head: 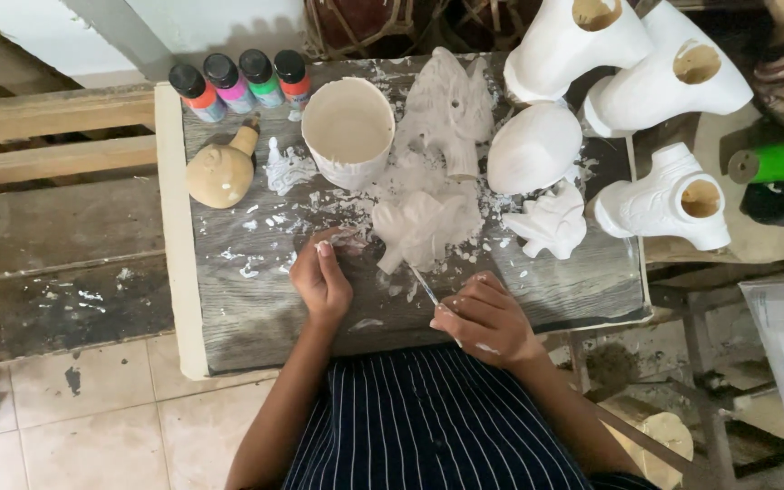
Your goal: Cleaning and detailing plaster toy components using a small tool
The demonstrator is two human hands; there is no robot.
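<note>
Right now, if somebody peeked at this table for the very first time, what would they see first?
Probably the crowd of white unpainted figurines across the grey board, with three white boot-shaped vases at the right. In the middle, the right hand holds a thin brush to a small white figure, with the left hand beside it. Four bright paint bottles line the far left edge.

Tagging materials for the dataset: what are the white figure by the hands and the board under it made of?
White figure: probably unglazed plaster or bisque clay, matte and chalky, white flakes around it. Board: wood, grey and weathered, grain lines visible, splashed with white.
</note>
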